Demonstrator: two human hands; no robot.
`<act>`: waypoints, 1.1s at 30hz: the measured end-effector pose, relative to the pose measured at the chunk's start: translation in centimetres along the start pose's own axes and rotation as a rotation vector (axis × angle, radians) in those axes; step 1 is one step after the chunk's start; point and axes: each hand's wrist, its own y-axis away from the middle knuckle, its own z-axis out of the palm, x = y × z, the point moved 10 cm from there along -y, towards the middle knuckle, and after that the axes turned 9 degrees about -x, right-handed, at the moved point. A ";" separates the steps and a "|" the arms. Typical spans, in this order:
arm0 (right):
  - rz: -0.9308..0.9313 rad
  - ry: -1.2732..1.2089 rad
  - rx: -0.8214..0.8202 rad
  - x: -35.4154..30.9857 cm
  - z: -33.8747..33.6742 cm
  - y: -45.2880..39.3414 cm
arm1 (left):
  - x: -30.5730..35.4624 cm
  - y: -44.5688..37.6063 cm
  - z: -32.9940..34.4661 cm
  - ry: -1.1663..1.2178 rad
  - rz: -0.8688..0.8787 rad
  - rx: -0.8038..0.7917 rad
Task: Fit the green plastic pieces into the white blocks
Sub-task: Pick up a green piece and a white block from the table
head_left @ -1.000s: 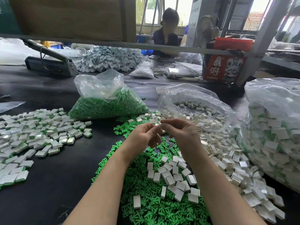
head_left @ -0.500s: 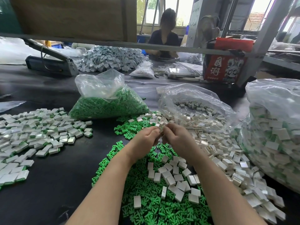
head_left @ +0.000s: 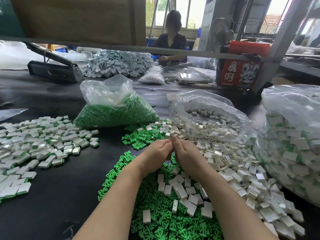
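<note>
On the dark bench: loose green plastic pieces under both forearms; white blocks heaped right. Left hand and right hand together, fingers curled; contents hidden. Beyond: bag of green pieces, bag of blocks. Left: finished blocks.

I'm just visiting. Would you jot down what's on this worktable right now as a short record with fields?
Left hand: fingers curled, meeting the right hand; what it holds is hidden
Right hand: fingers curled, fingertips against the left
Loose green pieces: spread on the table beneath the arms
Loose white blocks: heaped to the right of the hands
Bag of green pieces: open, behind the hands
Assembled blocks: pile at left, green edges showing
Table: black surface
</note>
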 end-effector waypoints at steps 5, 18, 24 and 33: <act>0.015 -0.119 0.031 0.9 -0.1 0.1 | -0.2 -0.2 0.2 -0.009 -0.007 -0.018; -0.009 -0.077 0.016 1.2 -0.3 0.2 | -0.5 -0.2 0.9 -0.008 -0.019 -0.058; -0.020 -0.155 0.007 1.4 -0.1 0.2 | -0.5 -0.1 1.0 0.006 -0.010 -0.079; -0.009 -0.373 -0.079 2.2 0.6 -0.4 | -0.2 0.3 0.6 0.167 0.027 -0.145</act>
